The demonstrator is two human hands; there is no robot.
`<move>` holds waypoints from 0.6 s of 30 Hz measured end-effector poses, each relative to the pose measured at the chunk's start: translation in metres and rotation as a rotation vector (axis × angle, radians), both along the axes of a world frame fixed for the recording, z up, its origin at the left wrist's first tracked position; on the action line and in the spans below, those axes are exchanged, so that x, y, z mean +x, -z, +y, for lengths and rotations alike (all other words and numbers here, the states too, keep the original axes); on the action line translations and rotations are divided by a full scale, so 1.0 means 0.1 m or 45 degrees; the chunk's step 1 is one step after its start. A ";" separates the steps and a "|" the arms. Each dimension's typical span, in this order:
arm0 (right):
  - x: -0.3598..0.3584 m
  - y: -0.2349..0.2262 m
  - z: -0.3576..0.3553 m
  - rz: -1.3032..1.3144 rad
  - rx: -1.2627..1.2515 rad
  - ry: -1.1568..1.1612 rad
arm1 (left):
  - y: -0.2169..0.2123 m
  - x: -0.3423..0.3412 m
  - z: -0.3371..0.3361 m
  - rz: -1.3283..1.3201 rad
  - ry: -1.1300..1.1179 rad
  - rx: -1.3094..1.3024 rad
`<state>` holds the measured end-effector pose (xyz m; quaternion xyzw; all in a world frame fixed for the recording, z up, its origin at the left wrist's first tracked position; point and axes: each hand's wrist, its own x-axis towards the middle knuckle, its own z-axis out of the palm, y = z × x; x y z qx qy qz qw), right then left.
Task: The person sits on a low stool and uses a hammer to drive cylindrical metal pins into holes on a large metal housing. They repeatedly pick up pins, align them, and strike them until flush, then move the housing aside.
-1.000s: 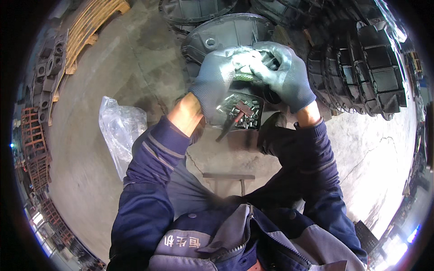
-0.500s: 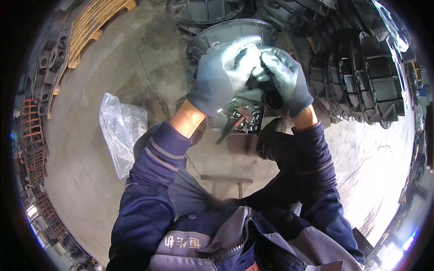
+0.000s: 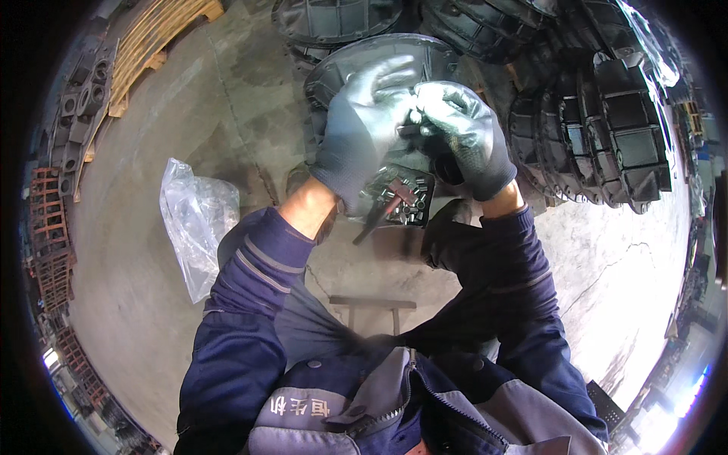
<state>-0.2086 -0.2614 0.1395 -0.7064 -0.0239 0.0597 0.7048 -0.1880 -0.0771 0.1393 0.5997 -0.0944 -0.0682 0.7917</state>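
Observation:
Both my hands wear grey coated gloves and meet over a black round cast housing. My left hand pinches with thumb and forefinger, its other fingers stretched away. Close against it, my right hand is closed with its fingertips pressed together. Whatever lies between the fingertips is small and lost in glare. Below the hands, a dark tray holds several short shiny metal sleeves. A hammer lies across them, its handle sticking out over the near left edge.
A clear plastic bag lies on the concrete floor at left. Black ribbed castings stand stacked at right, with more housings at the back. A wooden pallet is far left. A narrow bar stands between my legs.
My hands remain together in front of the housing, and the right fingers have shifted and turned slightly. The whole view has moved a little; tray, hammer and bag look unchanged.

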 end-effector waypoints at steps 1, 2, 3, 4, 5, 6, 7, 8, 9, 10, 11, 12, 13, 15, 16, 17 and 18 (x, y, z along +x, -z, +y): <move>-0.01 0.00 0.01 -0.138 -0.144 -0.001 | 0.02 0.00 0.00 0.152 -0.060 -0.045; -0.01 0.01 0.02 -0.234 -0.189 0.022 | 0.04 0.00 0.00 0.161 -0.040 -0.058; -0.01 0.02 0.02 -0.387 -0.311 0.052 | 0.05 0.01 0.01 0.206 -0.001 -0.057; -0.01 0.03 0.03 -0.383 -0.287 0.058 | 0.06 0.01 0.02 0.259 0.019 -0.070; -0.01 0.04 0.04 -0.309 -0.175 0.074 | 0.07 0.00 0.02 0.370 0.061 -0.234; -0.01 0.05 0.05 -0.258 -0.072 0.081 | 0.07 -0.01 0.03 0.340 0.105 -0.269; -0.01 0.06 0.06 -0.263 -0.089 0.103 | 0.07 -0.02 0.02 0.334 0.110 -0.303; -0.01 0.07 0.07 -0.288 -0.111 0.119 | 0.07 -0.03 0.01 0.328 0.116 -0.336; 0.00 0.08 0.08 -0.337 -0.134 0.127 | 0.06 -0.04 0.01 0.361 0.115 -0.354; 0.00 0.08 0.09 -0.281 -0.108 0.144 | 0.05 -0.05 0.00 0.394 0.114 -0.371; 0.00 0.09 0.10 -0.247 -0.083 0.153 | 0.04 -0.06 0.00 0.465 0.088 -0.359; 0.01 0.09 0.10 -0.202 -0.062 0.162 | 0.02 -0.06 -0.01 0.433 0.088 -0.341; 0.01 0.09 0.10 -0.221 -0.074 0.151 | 0.01 -0.07 -0.01 0.439 0.065 -0.294; 0.02 0.10 0.09 -0.246 -0.105 0.130 | 0.00 -0.07 -0.01 0.449 0.043 -0.258; 0.02 0.10 0.07 -0.244 -0.129 0.106 | 0.01 -0.06 0.00 0.453 0.044 -0.269; 0.03 0.11 0.07 -0.249 -0.151 0.085 | 0.02 -0.04 0.01 0.456 0.046 -0.280; 0.03 0.11 0.06 -0.287 -0.169 0.067 | 0.05 -0.03 0.02 0.425 0.058 -0.302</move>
